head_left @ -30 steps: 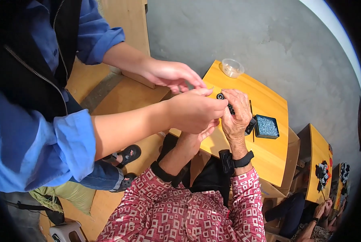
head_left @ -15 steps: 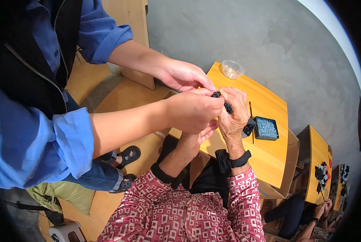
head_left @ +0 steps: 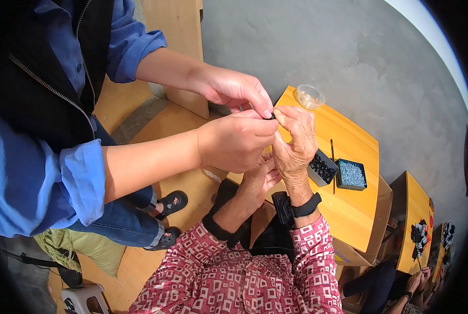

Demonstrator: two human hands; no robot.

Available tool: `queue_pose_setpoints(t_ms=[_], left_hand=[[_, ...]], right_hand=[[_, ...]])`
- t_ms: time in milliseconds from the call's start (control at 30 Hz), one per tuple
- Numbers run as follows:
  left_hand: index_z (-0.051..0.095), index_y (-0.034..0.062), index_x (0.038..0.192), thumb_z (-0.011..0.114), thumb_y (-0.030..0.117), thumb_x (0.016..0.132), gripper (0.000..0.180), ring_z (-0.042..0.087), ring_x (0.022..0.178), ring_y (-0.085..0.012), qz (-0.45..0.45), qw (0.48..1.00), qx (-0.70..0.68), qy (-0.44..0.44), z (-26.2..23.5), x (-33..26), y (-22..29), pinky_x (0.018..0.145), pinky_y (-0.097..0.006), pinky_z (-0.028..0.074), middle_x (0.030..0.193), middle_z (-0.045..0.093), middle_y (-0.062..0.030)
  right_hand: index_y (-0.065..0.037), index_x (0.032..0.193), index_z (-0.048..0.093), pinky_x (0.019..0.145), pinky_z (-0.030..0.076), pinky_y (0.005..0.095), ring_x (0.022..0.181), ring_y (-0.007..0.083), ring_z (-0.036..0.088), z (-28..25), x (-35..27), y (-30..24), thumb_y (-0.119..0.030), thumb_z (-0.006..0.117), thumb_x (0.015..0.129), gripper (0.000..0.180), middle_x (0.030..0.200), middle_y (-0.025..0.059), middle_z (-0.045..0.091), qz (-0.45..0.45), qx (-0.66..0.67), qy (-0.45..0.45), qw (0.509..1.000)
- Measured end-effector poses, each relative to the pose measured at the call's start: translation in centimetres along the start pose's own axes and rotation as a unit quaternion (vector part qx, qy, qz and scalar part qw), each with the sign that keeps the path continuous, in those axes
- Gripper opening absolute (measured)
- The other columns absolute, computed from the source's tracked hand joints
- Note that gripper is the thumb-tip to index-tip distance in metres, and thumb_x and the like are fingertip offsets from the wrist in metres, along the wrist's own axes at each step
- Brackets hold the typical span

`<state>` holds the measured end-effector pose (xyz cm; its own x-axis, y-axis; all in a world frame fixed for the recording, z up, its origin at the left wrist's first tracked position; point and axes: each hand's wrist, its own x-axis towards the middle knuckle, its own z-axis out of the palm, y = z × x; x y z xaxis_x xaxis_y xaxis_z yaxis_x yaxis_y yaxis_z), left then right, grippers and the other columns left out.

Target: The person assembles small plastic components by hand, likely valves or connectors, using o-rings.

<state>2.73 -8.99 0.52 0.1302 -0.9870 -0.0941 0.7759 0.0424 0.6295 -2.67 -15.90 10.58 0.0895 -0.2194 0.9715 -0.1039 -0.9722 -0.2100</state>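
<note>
Curling near a small black piece (head_left: 270,117) at a co-worker's hands (head_left: 236,137), right hand (head_left: 295,140), grip can't tell; left hand (head_left: 256,180) below, can't tell either.

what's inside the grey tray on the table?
Inside the grey tray: black pieces. The right hand covers part of it; whatever lies there or beneath the top pieces is hidden.

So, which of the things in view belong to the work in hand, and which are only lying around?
Probably in the work: small black piece at the co-worker's fingers; grey tray of black pieces; black tray of pale blue bits; thin black rod.

Apparently lying about: green sack; plastic stool; cardboard box.
</note>
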Motion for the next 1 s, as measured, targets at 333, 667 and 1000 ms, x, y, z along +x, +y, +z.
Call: queue_pose_setpoints(t_ms=[333, 667, 1000], left_hand=[[0.051, 0.0094, 0.124, 0.056, 0.022, 0.092, 0.035, 0.058, 0.106, -0.015, -0.005, 1.0, -0.01, 0.0, 0.0, 0.0, 0.3, 0.091, -0.032, 0.047, 0.116, 0.058, -0.0024], [0.052, 0.0082, 0.117, 0.058, 0.021, 0.092, 0.029, 0.06, 0.097, -0.013, 0.005, 1.0, -0.017, 0.001, -0.8, 0.2, 0.2, 0.087, -0.028, 0.048, 0.105, 0.06, -0.0019], [0.051, 0.0076, 0.119, 0.057, 0.021, 0.093, 0.03, 0.058, 0.104, -0.0144, -0.012, 1.0, -0.001, -0.011, -0.1, 0.1, 0.3, 0.093, -0.032, 0.045, 0.112, 0.058, -0.0033]], right_hand=[[-0.003, 0.09, 0.064, 0.08, 0.048, 0.0369, 0.089, 0.0293, 0.059, 0.9, 0.4, 0.1, 0.005, 0.071, 0.065, 0.028, 0.093, 0.0101, 0.065, 0.004, -0.022, 0.014, 1.0], [-0.003, 0.1, 0.064, 0.081, 0.048, 0.0372, 0.09, 0.0298, 0.06, 0.2, -0.3, 0.3, 0.005, 0.07, 0.07, 0.032, 0.097, 0.0125, 0.065, 0.066, -0.041, 0.023, 0.997], [-0.001, 0.092, 0.066, 0.075, 0.049, 0.0349, 0.082, 0.0283, 0.061, -2.7, -2.8, -0.2, 0.007, 0.066, 0.074, 0.02, 0.087, 0.0126, 0.065, 0.115, -0.027, -0.038, 0.992]])
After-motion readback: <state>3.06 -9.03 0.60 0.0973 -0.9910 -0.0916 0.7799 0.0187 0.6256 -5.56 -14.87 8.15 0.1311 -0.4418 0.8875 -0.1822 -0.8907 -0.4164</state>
